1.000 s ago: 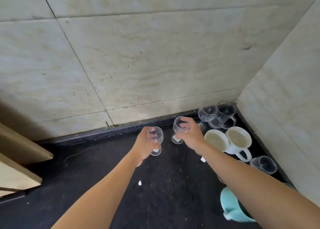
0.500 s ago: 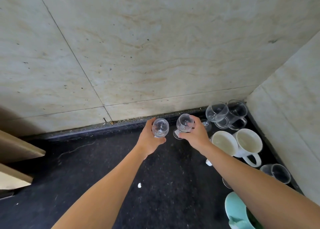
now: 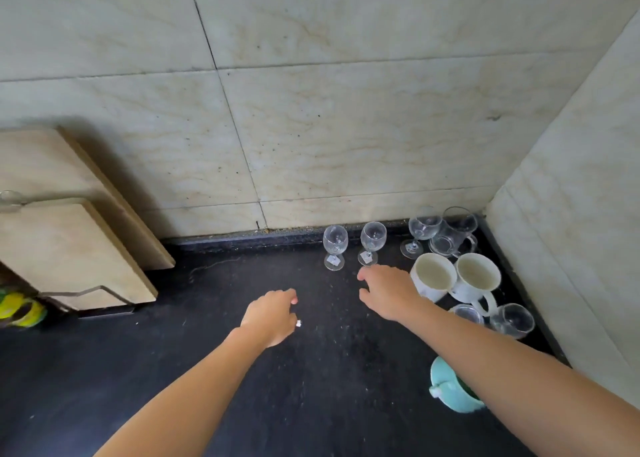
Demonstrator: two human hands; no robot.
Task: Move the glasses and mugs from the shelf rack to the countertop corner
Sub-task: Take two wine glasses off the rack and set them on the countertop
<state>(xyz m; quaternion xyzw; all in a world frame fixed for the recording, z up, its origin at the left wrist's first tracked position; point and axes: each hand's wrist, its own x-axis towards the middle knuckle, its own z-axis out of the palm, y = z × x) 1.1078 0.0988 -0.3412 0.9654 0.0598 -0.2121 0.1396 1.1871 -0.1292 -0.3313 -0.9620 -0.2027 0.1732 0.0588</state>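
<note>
fingers loose and empty on both hands, left hand (image 3: 272, 313), right hand (image 3: 388, 288) just beside right glass (image 3: 372, 242): a knuckle clip could topple it into left glass (image 3: 335, 247).

Two small clear stemmed glasses (image 3: 335, 251) (image 3: 372, 243) stood upright on the black speckled desk (image 3: 207, 318) just beyond the empty, spread right hand (image 3: 388, 292); the empty left hand (image 3: 272, 314) hovered nearer.

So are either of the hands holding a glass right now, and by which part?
Nothing is held. The left hand and right hand are both empty, apart from the two stemmed glasses standing upright on the countertop.
</note>
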